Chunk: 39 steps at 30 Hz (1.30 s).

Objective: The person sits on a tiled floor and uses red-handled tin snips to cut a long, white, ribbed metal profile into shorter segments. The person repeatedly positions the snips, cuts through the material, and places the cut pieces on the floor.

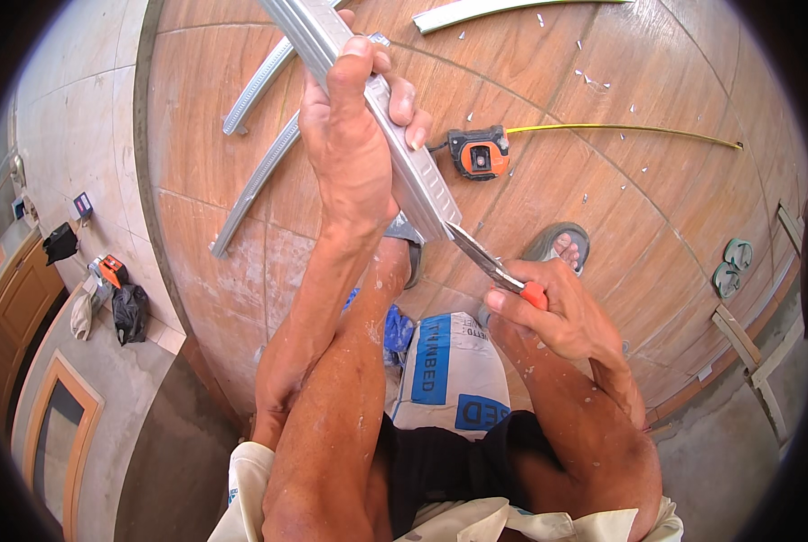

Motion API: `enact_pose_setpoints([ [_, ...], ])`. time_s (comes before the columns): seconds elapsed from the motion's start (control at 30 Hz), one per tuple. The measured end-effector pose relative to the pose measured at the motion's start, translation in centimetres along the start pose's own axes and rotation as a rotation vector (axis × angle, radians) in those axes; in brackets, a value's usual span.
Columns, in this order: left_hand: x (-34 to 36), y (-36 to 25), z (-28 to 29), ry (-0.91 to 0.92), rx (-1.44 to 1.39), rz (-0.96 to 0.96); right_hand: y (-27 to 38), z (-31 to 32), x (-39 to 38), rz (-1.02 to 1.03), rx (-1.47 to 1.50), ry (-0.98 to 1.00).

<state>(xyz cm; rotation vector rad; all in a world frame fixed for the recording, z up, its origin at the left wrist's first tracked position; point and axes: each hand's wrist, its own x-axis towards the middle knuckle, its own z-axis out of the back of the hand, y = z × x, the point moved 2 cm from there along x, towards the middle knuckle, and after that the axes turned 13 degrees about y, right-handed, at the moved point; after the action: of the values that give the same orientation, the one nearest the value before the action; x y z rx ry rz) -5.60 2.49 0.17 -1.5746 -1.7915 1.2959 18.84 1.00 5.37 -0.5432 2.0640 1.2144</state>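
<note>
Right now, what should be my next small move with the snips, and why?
Probably check, before squeezing with the right hand, that the snips straddle the edge of the metal channel: their tips are at its near end, the left hand grips it, but the bite is hard to see.

On my feed, brown wood-look floor tiles (684, 81) fill the centre under bright light, bordering paler tiles (74, 99) at upper left. I see a panelled wooden door (17, 321) far left and, below, a wooden frame (84, 432) in bare grey wall (137, 384).
</note>
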Motion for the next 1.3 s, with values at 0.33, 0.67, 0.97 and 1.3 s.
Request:
enact_pose_setpoints([
  [0.33, -0.1, 0.0, -0.4, -0.013, -0.020, 0.011, 0.0, 0.0, 0.3, 0.037, -0.039, -0.040],
  [0.67, 0.2, 0.2, -0.5, -0.031, -0.044, 0.038, 0.0, -0.2, 0.1, 0.040, -0.025, -0.070],
  [0.97, 0.5, 0.5, -0.5, -0.041, -0.102, 0.002, -0.5, 0.0, 0.1, 0.063, -0.117, -0.140],
  [1.3, -0.7, -3.4, 0.6, -0.200, -0.048, -0.070, -1.0, 1.7, -7.8, 0.240, 0.088, -0.402],
])
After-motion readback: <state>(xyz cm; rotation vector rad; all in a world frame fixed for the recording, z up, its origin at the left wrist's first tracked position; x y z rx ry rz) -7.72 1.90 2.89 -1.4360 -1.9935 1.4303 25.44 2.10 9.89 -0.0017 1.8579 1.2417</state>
